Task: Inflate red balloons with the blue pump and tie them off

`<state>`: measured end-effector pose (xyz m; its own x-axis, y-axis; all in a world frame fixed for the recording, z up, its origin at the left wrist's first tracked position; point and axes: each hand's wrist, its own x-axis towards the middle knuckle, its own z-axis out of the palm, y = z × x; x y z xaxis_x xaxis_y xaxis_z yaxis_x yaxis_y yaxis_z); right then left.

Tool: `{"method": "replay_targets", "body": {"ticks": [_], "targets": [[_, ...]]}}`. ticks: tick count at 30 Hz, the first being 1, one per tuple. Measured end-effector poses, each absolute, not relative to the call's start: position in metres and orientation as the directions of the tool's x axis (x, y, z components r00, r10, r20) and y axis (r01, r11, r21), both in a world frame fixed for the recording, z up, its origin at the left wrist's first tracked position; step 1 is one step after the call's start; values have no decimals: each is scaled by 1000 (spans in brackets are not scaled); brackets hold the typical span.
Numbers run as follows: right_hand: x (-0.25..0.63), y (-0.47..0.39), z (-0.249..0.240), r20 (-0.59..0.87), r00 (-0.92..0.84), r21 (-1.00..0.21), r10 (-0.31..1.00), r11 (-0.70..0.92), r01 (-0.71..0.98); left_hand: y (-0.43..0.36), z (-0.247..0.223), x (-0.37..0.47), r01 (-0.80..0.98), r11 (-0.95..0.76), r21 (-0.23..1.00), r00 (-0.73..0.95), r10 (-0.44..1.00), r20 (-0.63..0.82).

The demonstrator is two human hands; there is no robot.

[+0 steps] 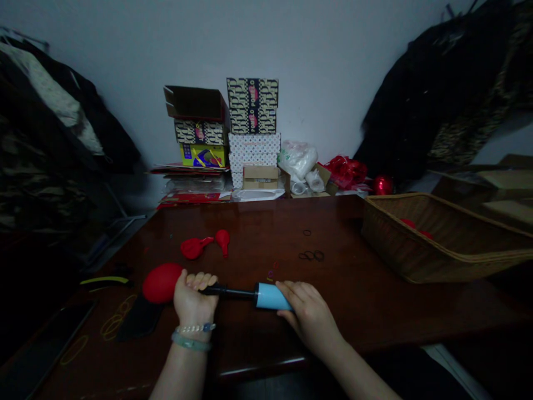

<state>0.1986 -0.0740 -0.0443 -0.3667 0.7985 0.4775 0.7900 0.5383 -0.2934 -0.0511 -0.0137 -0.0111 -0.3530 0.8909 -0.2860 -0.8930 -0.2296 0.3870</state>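
Note:
A blue and black balloon pump lies level between my two hands above the table. My left hand is closed around the black nozzle end and the neck of a red balloon, which is partly inflated and bulges out to the left. Its neck is hidden in my fingers. Wrapped round the light blue barrel is my right hand; the black shaft shows between the hands. Beyond my left hand, a limp red balloon and a smaller red balloon rest on the wood.
A wicker basket with red items inside stands at the right. Black bands lie mid-table, yellow rubber bands at the left near a dark flat object. Stacked boxes stand behind the brown table.

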Motion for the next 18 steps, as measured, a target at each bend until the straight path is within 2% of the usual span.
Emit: {"method": "replay_targets", "body": {"ticks": [9,18], "targets": [[181,-80,-44,475,-325,-318,818,504,803,-20,-20,-8,-929,-139,343,-254,914,-317],[193,-73,-40,411,-375,-346,831,523,779,-10,-20,-43,-924,-163,345,-281,903,-326]]}}
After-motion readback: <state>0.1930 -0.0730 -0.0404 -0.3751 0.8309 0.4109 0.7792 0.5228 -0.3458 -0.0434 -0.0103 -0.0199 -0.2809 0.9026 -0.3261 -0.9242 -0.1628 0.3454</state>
